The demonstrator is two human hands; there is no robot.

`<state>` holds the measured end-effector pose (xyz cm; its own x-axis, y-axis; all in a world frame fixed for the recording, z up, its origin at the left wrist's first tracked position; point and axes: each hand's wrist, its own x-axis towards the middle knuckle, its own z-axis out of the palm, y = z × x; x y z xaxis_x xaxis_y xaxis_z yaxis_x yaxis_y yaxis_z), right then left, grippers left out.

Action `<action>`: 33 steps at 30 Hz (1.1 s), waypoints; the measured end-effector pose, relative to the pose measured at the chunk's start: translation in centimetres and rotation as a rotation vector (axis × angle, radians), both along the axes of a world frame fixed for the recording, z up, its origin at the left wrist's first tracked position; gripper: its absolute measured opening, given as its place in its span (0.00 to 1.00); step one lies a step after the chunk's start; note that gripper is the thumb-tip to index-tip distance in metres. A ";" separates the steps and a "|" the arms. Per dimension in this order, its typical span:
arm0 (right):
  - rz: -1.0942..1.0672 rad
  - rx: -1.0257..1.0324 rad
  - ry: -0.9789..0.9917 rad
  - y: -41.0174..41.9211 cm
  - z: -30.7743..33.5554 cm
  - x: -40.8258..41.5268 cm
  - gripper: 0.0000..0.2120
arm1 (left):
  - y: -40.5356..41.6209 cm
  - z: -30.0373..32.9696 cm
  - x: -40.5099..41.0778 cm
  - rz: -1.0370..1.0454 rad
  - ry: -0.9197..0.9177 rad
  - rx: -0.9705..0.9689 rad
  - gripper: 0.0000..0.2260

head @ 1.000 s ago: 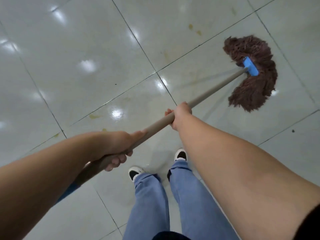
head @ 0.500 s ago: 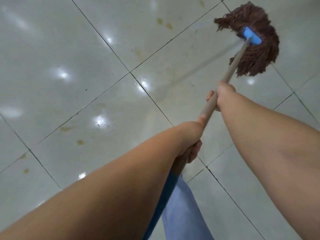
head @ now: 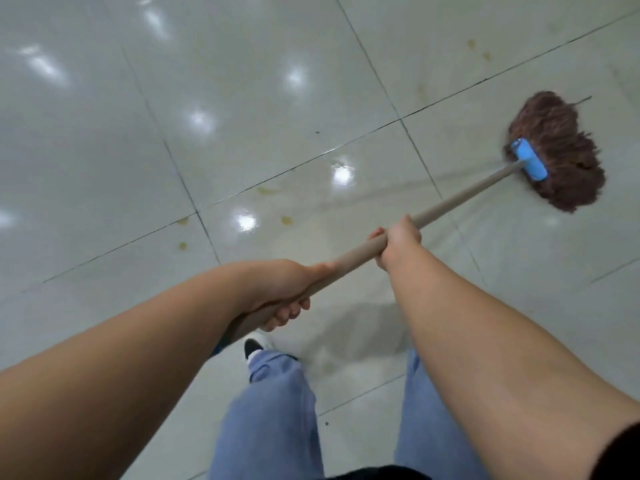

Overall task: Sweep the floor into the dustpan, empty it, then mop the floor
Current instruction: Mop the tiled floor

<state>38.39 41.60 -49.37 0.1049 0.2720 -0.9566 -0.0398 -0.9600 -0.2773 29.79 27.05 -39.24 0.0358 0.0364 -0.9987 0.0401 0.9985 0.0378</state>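
A glossy floor [head: 104, 140] of large pale tiles fills the view, crossed by dark grout lines and dotted with bright reflections of overhead lights. The tiles on the right, around and near to the mop, carry a duller, streaked sheen. The person's two bare forearms reach in from the near edge, and below them are light blue jeans [head: 270, 410] and one white and black shoe [head: 254, 344] planted on the tile just beyond the left leg. A mop runs on a diagonal from near left to far right: its long tan wooden handle [head: 460, 199] ends in a blue plastic clamp [head: 530, 164], and the brown string mop head [head: 557, 133] spreads flat on the floor at the far right, just past a grout line. The left hand [head: 280, 289] grips the near part of the handle, fingers curled under it and thumb lying along the top. The right hand [head: 398, 242] grips the handle farther along, about midway towards the clamp, fingers wrapped right round the wood. A few small yellowish stains [head: 285, 220] sit on the tiles to the left of the handle, with two more [head: 479, 50] at the far right beyond the mop head, and a tiny dark speck [head: 317, 132] lies on the tile near the middle.
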 end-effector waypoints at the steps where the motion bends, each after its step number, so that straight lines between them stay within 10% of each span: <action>1: -0.002 -0.023 0.011 -4.3 0.9 -1.9 0.18 | -4.1 1.0 -1.9 -0.012 0.021 -0.014 0.28; 12: 0.087 -0.280 0.127 -30.7 6.6 -14.3 0.20 | -29.3 8.9 -15.4 -0.075 0.103 -0.254 0.27; 33: -0.109 -0.017 -0.036 -0.8 0.6 -4.6 0.19 | 0.6 0.2 -5.3 -0.116 0.042 -0.060 0.29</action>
